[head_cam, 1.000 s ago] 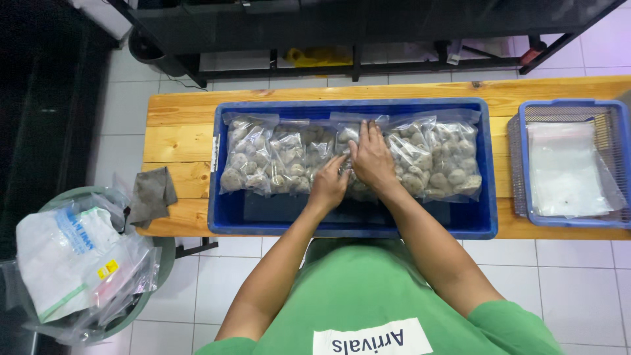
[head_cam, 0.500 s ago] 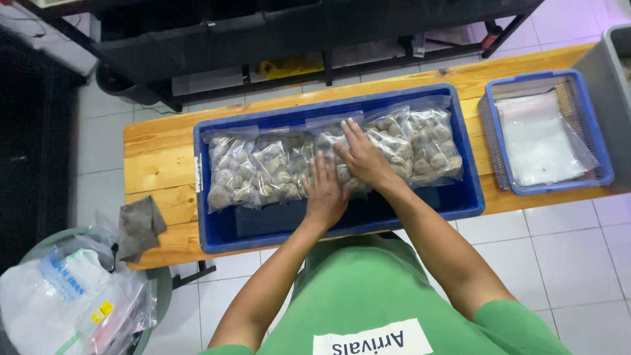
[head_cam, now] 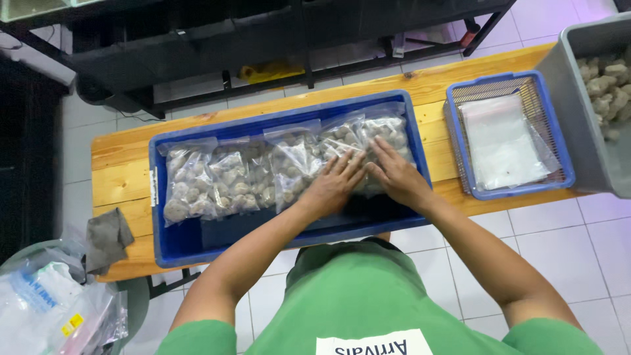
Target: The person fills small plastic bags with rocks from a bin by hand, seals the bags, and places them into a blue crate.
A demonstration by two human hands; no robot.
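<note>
Both hands flat, palms down, side by side and almost touching: left hand (head_cam: 335, 184) and right hand (head_cam: 397, 177) press on the rightmost clear bags of grey-brown lumps (head_cam: 368, 148). Fingers spread and open, not gripping anything. Those bags sit at the right end of a row of filled zip bags (head_cam: 223, 181) lying overlapped along the far side of a blue plastic crate (head_cam: 263, 230). Crate rests on a pale wooden bench (head_cam: 121, 177). At 3 o'clock from the crate, a smaller blue mesh basket (head_cam: 509, 82) holding a stack of empty clear bags (head_cam: 503, 141). Further at 3 o'clock, a grey tub (head_cam: 572, 112) with loose lumps (head_cam: 605, 89) inside. At 9 o'clock, on the bench edge, a grey cloth (head_cam: 105, 240). At 7 o'clock, on a round stool, crumpled plastic packaging (head_cam: 46, 309).
</note>
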